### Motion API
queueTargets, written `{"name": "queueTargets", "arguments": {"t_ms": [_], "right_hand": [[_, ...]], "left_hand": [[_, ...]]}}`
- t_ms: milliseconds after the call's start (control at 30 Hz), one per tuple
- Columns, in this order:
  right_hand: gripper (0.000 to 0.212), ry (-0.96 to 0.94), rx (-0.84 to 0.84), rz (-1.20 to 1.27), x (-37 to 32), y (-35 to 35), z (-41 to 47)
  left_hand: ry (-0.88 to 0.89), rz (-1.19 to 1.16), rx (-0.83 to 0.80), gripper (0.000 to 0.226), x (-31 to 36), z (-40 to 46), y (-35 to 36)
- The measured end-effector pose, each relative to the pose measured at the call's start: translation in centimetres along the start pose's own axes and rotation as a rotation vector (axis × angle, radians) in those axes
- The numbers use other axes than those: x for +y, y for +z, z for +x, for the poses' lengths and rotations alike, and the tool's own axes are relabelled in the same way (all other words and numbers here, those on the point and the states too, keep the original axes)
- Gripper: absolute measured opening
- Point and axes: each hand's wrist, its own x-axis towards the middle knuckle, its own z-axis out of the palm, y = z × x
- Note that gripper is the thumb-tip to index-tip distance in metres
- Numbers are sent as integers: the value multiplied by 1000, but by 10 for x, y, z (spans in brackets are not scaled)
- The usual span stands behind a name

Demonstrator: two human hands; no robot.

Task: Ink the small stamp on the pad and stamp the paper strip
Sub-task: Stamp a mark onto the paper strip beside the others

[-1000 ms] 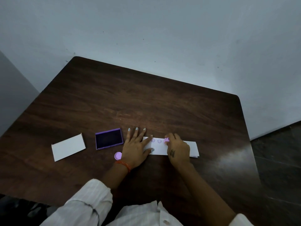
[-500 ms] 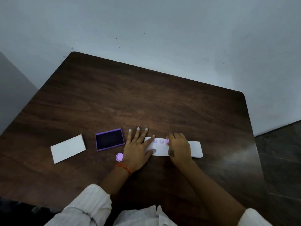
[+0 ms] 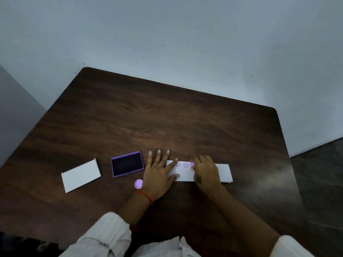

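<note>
A white paper strip lies flat near the table's front, with two faint purple stamp marks on its left part. My left hand rests flat with fingers spread, pinning the strip's left end. My right hand is closed around the small pink stamp, whose tip presses on the strip just right of the marks. The open purple ink pad with its dark inked surface sits left of my left hand.
A round pink cap lies by my left wrist. A white lid or card lies further left. The dark wooden table meets a pale wall at the back; its right edge drops to a dark floor.
Both hands stay in place on the strip, the stamp still held down right of the marks. The view has tilted slightly.
</note>
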Motion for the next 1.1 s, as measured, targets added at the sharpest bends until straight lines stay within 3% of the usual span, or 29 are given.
{"name": "queueTargets", "arguments": {"t_ms": [100,200,267,367,467,733,933,1100], "right_hand": [[23,94,9,190,5,-7,2],[10,306,237,691,11,-11,-7],[14,534,308,1074,14,-13,-12],[13,704,197,1862,13,-18,-20],[12,739,139,2215,12,-15,-35],[14,795,72,2413,0,-2,-64],[14,792,40,2428,-8,5,-71],[14,785,11,2421,-10,8,-74]], "left_hand": [[-1,1,-24,59,2,-1,-5],[2,0,-23,58,3,-1,-9],[2,-4,-34,60,2,-1,-12],[-21,-46,-16,63,1,-5,-17],[-22,-139,81,62,-2,-16,-25],[-259,-422,321,61,-16,-74,-27],[-419,-420,293,62,-20,-89,-17],[-462,-431,292,44,-20,-86,-20]]}}
